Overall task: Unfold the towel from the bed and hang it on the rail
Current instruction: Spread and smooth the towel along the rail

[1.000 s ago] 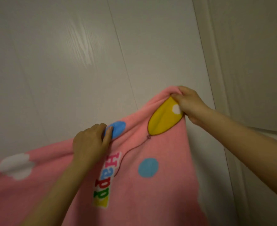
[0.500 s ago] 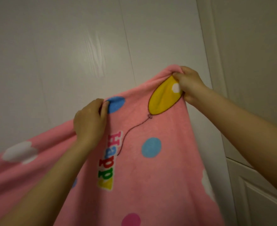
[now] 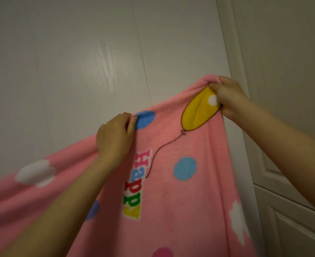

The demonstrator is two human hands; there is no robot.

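You hold the pink fleece towel printed with coloured dots, white clouds and a yellow balloon [image 3: 180, 182] up in front of a pale, glossy wall panel [image 3: 78, 62], both arms raised. Your left hand [image 3: 114, 140] grips the towel's upper edge just beside a blue dot [image 3: 144, 119], fingers curled over the fabric and the thumb pressed onto the near face. Your right hand [image 3: 227, 97], higher and nearer the white panelled door [image 3: 292, 210] at the right, pinches a bunched corner by the yellow balloon [image 3: 199, 110], thumb and fingers closed round the fold. Between your two hands the top edge runs taut and slanted; below them the cloth hangs open, showing the multicoloured word "Happy" [image 3: 134, 184] turned on its side. To the left the towel trails off low and out of frame, so whether that end is fully spread cannot be told. By the look of it, the unfolding is largely done: the towel is off the bed and opened out in the air. What remains is the hanging itself. No rail shows anywhere in the head view, so you have yet to bring the edge over it and let go.
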